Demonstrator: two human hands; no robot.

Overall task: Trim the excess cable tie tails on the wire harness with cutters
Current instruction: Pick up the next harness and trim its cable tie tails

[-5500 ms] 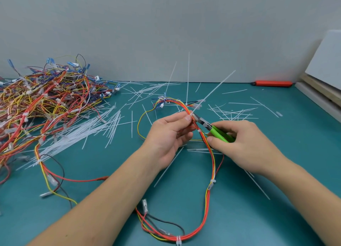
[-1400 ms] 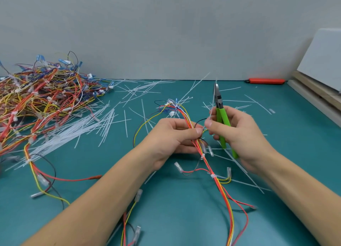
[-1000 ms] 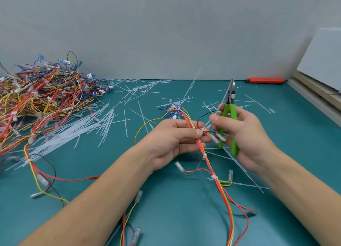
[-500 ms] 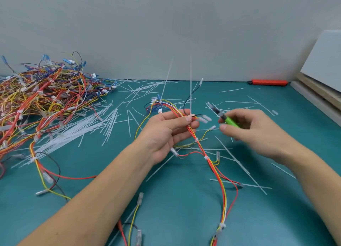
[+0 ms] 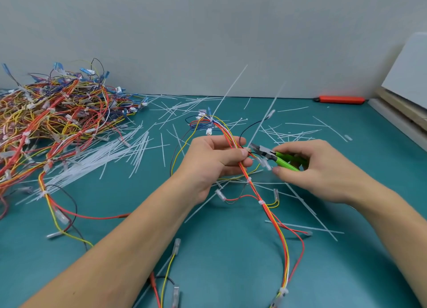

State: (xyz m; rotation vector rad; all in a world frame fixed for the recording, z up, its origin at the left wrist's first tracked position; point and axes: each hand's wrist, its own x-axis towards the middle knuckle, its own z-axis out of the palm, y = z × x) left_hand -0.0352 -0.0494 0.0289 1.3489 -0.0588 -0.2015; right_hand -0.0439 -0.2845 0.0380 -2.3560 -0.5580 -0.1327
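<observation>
My left hand (image 5: 213,162) grips a red, orange and yellow wire harness (image 5: 270,213) at table centre, thumb and fingers pinching the bundle just below a white cable tie. A long white tie tail (image 5: 265,116) rises up and to the right from that tie. A second uncut tail (image 5: 231,88) stands up further back along the harness. My right hand (image 5: 309,171) holds green-handled cutters (image 5: 275,156), their metal jaws pointing left and meeting the base of the first tail, right beside my left thumb.
A big heap of tangled harnesses (image 5: 53,120) fills the left side of the teal table (image 5: 115,226). Several cut white tie tails (image 5: 101,155) lie scattered across the middle. A red-handled tool (image 5: 339,99) lies at the back wall; boards (image 5: 402,113) are stacked at right.
The cutters swung from pointing upward down to horizontal and moved left to the tie tail at my left thumb. My left hand keeps holding the harness, which has shifted slightly.
</observation>
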